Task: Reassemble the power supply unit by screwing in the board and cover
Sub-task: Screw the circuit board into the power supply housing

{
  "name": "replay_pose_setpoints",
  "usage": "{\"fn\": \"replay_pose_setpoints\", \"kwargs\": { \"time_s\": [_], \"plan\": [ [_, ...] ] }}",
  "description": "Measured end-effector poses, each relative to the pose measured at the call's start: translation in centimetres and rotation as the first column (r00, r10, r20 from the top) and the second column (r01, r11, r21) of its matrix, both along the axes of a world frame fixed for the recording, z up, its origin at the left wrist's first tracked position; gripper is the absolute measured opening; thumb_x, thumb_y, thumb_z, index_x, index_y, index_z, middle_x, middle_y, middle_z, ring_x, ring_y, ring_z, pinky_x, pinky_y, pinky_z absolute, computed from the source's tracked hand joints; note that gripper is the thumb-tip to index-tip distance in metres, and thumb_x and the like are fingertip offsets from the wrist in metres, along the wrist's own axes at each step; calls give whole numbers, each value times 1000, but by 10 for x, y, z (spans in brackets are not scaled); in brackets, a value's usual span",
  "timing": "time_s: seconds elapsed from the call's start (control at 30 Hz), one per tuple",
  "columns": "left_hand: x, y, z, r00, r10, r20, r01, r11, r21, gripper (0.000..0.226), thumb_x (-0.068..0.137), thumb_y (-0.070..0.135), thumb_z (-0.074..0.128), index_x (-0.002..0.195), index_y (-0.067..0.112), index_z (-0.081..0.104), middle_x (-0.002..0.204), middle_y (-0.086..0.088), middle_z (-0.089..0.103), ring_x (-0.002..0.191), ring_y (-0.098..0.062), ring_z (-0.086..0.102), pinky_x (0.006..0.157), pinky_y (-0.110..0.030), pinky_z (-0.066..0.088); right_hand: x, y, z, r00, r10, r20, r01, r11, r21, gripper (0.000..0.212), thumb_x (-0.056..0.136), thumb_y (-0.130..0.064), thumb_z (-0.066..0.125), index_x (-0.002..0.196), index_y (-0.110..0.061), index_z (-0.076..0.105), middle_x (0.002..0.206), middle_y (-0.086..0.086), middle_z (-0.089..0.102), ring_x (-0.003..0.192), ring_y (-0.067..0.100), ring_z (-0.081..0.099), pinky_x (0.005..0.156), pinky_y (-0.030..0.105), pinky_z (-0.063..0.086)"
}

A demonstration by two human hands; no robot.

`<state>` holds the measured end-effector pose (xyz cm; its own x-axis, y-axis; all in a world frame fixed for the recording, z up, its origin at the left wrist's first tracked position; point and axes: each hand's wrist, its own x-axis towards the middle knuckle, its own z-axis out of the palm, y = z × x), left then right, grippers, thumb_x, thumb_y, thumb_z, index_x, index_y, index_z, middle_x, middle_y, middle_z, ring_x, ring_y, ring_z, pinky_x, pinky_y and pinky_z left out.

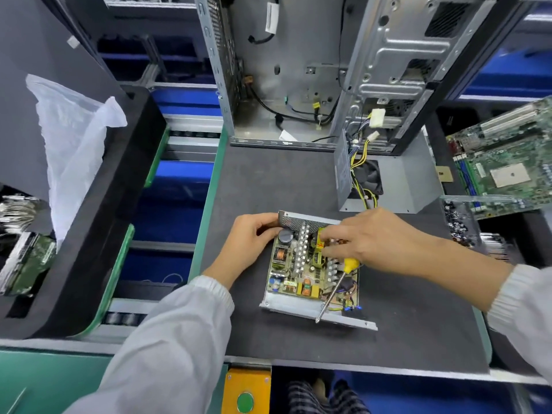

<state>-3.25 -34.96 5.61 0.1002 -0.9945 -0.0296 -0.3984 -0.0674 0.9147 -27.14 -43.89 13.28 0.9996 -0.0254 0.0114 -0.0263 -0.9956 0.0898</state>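
Dark grey bench mat (pixel 298 180), green-edged; blue bins (pixel 176 186) beneath roller rack; green button (pixel 245 401) at front.

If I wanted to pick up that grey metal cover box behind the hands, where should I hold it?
Grip the cover by its bare right side wall, coming from the right. It lies open side up, yellow wires crowd its left, and that wall looks flat and free.

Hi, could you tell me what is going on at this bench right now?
A person is reassembling a power supply unit. The left hand grips the far left corner of the open metal tray holding the circuit board. The right hand holds a yellow-handled screwdriver while its fingers reach onto the board. The cover sits apart behind.
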Motion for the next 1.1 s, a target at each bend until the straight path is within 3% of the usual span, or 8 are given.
{"fn": "replay_pose_setpoints", "kwargs": {
  "time_s": [0.13,0.23,0.37,0.5,0.6,0.83,1.03,1.1],
  "plan": [
    [-7,6,-5,991,119,53,-116,991,-66,23,88,2,68,105,15,76,93,20,72,89,10,65,80,-9,47,-35,-2,11,971,-186,151,195,980,-47,50,72,4,42,97,-25,74,93,0,69,44,20,52,41,14,17],
    [-11,8,-8,980,178,87,-172,982,-79,21,86,2,69,100,17,77,87,21,71,84,11,65,77,-8,47,-77,-5,9,896,-387,216,394,919,13,37,76,-12,46,92,-24,77,85,-2,70,41,19,53,39,18,24],
    [-6,11,-7,978,169,123,-160,984,-76,31,84,0,71,93,29,73,85,25,70,82,13,64,74,-4,46,-122,-6,-9,737,-662,137,635,748,194,32,68,0,80,91,-21,76,81,0,69,57,25,64,38,29,42],
    [-5,8,-1,979,122,162,-117,992,-44,30,83,1,73,88,31,72,84,14,75,81,0,67,75,-13,50,-149,-15,-31,488,-865,114,799,496,340,14,81,-13,74,92,-21,76,86,-1,68,75,27,65,49,28,42],
    [-8,10,1,983,119,138,-118,993,-17,36,84,0,71,85,36,69,82,25,72,78,7,65,70,-7,48,-158,-18,-46,370,-920,132,804,388,451,12,82,-23,74,91,-16,76,90,2,69,83,26,64,61,36,51],
    [-16,21,0,973,215,89,-217,976,8,26,89,1,66,82,26,72,74,21,72,68,7,64,64,-10,49,-127,5,-65,500,-858,113,733,490,473,9,81,-25,74,89,-21,75,91,-6,68,78,20,66,58,38,52],
    [-48,31,-3,887,457,68,-454,889,-56,20,89,-2,65,97,12,75,79,11,71,68,12,63,64,-5,47,-123,5,-70,475,-872,121,751,473,460,11,83,-24,72,87,-14,74,92,-2,68,79,24,66,59,39,51],
    [-53,34,-2,886,453,103,-450,892,-49,19,89,-1,64,96,13,75,80,6,73,75,-3,68,70,-19,53,-121,5,-63,436,-892,115,747,430,507,14,85,-25,70,87,-11,72,90,-1,66,81,23,64,62,38,49]
  ]
}}
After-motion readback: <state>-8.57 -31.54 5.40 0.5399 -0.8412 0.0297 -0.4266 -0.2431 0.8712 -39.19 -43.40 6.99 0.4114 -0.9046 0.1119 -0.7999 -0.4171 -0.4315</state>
